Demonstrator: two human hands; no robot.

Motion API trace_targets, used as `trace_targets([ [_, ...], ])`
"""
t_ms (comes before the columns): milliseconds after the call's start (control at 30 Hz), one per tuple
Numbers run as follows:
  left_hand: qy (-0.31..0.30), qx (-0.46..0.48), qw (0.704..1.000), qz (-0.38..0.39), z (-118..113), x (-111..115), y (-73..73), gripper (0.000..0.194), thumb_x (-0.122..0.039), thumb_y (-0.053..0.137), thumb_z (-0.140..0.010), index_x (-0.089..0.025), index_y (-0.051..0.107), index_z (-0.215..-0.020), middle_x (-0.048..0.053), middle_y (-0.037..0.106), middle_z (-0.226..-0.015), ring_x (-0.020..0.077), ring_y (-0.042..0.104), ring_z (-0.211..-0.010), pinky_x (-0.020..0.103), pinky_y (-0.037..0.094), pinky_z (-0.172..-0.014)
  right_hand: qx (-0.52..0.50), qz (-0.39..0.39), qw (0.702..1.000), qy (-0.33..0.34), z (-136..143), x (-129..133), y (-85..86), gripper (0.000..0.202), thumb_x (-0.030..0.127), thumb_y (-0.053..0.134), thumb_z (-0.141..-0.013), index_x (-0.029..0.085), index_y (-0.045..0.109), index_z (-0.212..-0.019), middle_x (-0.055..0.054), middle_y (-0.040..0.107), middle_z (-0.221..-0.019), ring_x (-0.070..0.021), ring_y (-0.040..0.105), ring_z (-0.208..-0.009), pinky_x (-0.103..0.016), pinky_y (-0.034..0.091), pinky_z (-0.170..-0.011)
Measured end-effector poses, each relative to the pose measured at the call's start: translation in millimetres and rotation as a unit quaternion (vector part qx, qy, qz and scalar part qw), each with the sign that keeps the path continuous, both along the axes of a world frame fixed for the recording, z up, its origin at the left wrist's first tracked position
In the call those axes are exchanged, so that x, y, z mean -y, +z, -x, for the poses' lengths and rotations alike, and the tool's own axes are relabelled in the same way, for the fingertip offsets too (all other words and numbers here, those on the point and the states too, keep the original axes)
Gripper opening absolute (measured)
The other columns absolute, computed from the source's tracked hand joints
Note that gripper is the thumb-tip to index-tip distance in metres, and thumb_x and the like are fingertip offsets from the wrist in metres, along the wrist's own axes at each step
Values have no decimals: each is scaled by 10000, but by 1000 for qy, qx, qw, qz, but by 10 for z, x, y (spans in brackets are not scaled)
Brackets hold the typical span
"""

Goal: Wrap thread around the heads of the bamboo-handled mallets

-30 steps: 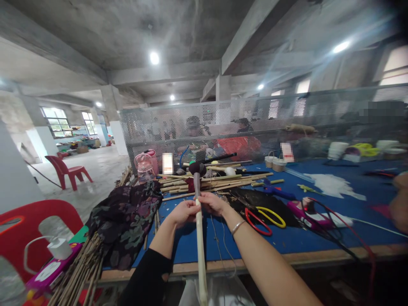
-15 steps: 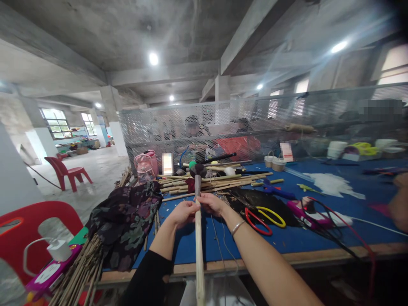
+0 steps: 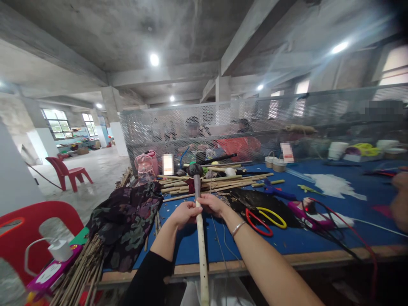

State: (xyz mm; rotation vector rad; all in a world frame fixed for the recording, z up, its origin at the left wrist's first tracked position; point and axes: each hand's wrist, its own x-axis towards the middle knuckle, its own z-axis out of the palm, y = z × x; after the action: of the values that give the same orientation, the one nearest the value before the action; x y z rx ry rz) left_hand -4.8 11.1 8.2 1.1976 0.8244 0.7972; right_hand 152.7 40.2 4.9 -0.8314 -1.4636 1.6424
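Both hands are closed around a pale wooden stick (image 3: pixel 202 259) that runs from below the table edge away over the tabletop. Small dark holes or marks dot its near length. Beyond my fingers it has a grey wrapped-looking neck (image 3: pixel 197 189) ending in a dark rounded head (image 3: pixel 195 169). My left hand (image 3: pixel 184 214) pinches the stick from the left, just below the neck. On the other side my right hand (image 3: pixel 213 205), with a bangle on its wrist, grips at the same joint. Thin grey cords (image 3: pixel 219 246) hang near the stick. Scissors (image 3: pixel 266 221) with red and yellow handles lie to the right.
Bamboo sticks (image 3: pixel 223 182) lie across the blue tabletop (image 3: pixel 277 244). A dark floral cloth (image 3: pixel 123 225) and a bundle of twigs (image 3: pixel 79 272) are at left. A purple power strip (image 3: pixel 314 219) with cables sits right. Behind stands a perforated metal screen (image 3: pixel 264 114), with people beyond.
The stick has turned about its length, so dark holes or marks now show on its near part. Its near end has shifted slightly right; both hands keep nearly the same place.
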Motion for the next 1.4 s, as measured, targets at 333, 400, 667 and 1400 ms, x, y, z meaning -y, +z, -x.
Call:
trace_targets([
  [333, 36, -48, 998, 14, -53, 1, -55, 388, -389, 749, -563, -144, 451, -606, -80, 379, -435, 43, 386, -376, 191, 328, -431, 56, 3, 998, -24, 28, -49, -94, 329, 395, 686, -624, 140, 481, -657, 103, 341, -399, -10, 201, -297, -192, 87, -315],
  [400, 64, -66, 996, -1, -58, -7, -64, 429, -395, 766, -532, -151, 416, -572, -79, 379, -420, 42, 380, -366, 193, 322, -428, 59, -2, 998, -27, 23, -69, -113, 326, 400, 678, -633, 141, 482, -663, 104, 337, -400, -12, 196, -298, -197, 73, -313],
  [667, -36, 39, 997, 47, -1, 8, 8, 322, -347, 703, -643, -103, 565, -801, 94, 631, -735, 130, 584, -602, 231, 422, -551, -31, 10, 999, 27, 13, 1, -11, 356, 406, 700, -610, 148, 468, -689, 62, 461, -500, -29, 351, -346, -171, 185, -330],
  [1400, 113, -130, 981, -84, -29, -29, -70, 427, -461, 733, -545, -157, 434, -536, -74, 359, -378, 25, 260, -334, 197, 160, -373, 57, -9, 998, -34, 46, -27, -92, 343, 417, 681, -621, 151, 469, -668, 108, 319, -413, -12, 186, -299, -192, 81, -308],
])
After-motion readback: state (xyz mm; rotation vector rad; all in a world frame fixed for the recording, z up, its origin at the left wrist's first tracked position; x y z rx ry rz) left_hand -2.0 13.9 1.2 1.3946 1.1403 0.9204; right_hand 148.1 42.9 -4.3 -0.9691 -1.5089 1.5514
